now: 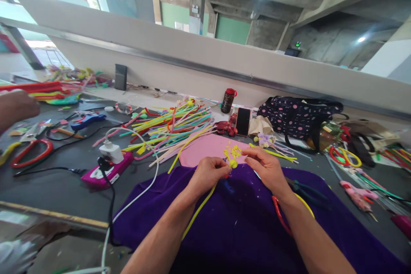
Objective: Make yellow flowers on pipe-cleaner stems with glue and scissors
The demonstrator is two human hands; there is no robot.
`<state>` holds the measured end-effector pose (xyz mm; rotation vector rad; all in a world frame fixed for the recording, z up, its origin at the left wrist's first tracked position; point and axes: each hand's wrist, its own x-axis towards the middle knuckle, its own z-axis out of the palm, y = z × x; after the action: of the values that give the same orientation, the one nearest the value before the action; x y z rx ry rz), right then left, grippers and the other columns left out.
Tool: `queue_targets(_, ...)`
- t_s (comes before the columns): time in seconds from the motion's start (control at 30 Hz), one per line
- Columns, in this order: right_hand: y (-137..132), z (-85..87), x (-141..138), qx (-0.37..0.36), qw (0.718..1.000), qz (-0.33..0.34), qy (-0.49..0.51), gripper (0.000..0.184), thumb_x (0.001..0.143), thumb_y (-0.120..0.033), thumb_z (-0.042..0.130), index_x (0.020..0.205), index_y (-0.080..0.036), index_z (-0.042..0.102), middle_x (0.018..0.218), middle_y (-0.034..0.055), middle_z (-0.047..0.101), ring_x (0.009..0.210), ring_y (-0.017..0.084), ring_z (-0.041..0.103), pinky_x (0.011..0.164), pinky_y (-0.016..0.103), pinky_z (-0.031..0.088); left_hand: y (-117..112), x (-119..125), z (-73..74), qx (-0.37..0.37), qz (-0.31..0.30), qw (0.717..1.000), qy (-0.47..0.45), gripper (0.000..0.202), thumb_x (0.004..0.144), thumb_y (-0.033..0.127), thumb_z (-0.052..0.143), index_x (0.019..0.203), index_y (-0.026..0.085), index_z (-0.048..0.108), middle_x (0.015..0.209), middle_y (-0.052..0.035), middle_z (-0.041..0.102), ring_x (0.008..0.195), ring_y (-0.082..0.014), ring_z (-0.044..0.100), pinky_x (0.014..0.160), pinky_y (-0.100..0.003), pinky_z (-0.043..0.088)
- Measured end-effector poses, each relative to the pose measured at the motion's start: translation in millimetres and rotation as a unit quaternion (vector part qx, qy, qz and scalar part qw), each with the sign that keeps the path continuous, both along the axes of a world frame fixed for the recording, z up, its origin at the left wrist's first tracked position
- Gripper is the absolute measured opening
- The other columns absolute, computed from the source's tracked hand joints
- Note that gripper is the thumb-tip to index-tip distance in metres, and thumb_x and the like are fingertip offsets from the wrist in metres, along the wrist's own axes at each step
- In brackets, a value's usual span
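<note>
Both my hands meet over a purple cloth at the table's near edge. My left hand pinches a yellow pipe cleaner whose long tail runs down toward me. Its top end is wound into a small yellow ball, which my right hand pinches from the right side. Small yellow scraps lie on a pink sheet just beyond my fingers.
A heap of coloured pipe cleaners lies behind left. A pink power strip with cables, a blue glue gun, red scissors, a phone, a bottle and a dotted bag surround. Another person's hand is far left.
</note>
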<state>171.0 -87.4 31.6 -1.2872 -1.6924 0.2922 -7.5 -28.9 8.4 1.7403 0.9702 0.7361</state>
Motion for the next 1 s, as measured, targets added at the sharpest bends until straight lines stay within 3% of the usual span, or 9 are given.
queue_targets(0.13,4,-12.4,-8,-0.033,0.996,0.003,0.086,0.010,0.076,-0.020,0.055,0.083,-0.019,0.061,0.082,0.0025,0.061,0.073,0.016,0.056,0.066,0.027,0.044,0,-1,-0.3,0.073,0.002,0.997,-0.023,0.027,0.069,0.037,0.051,0.064,0.014,0.064,0.054,0.0008,0.057,0.048,-0.0085,0.044,0.047,-0.020,0.030)
queue_targets(0.33,5,-18.9,-21,0.022,0.994,-0.033,0.102,0.004,0.074,-0.022,0.058,0.072,-0.019,0.057,0.078,0.0012,0.056,0.069,0.014,0.052,0.058,0.024,0.041,-4,1,-2.8,0.138,0.046,0.989,-0.021,0.023,0.072,0.034,0.049,0.067,0.017,0.064,0.060,0.0006,0.062,0.054,-0.0103,0.053,0.051,-0.020,0.035)
queue_targets(0.53,5,-24.7,-27,-0.006,0.988,-0.046,0.149,0.022,0.069,-0.031,0.065,0.081,-0.019,0.051,0.086,0.0013,0.055,0.062,0.011,0.052,0.051,0.022,0.041,-8,3,-0.8,0.207,0.076,0.975,0.008,0.020,0.074,0.030,0.049,0.068,0.018,0.064,0.063,-0.0003,0.063,0.058,-0.0106,0.055,0.056,-0.020,0.038)
queue_targets(0.67,7,-30.5,-30,-0.052,0.986,-0.058,0.151,0.033,0.066,-0.036,0.067,0.089,-0.020,0.049,0.073,-0.0012,0.056,0.055,0.011,0.050,0.049,0.022,0.040,-10,3,1.4,0.240,0.067,0.968,0.032,0.018,0.075,0.025,0.048,0.070,0.018,0.064,0.068,-0.0011,0.063,0.063,-0.0108,0.056,0.061,-0.020,0.039)
queue_targets(1.0,9,-34.1,-30,-0.064,0.986,-0.064,0.137,0.031,0.070,-0.035,0.063,0.091,-0.018,0.049,0.068,-0.0023,0.054,0.055,0.011,0.049,0.049,0.022,0.039,-11,5,-2.2,0.293,0.064,0.951,0.075,0.019,0.077,0.021,0.046,0.073,0.020,0.064,0.077,-0.0027,0.064,0.073,-0.0123,0.057,0.065,-0.021,0.038)
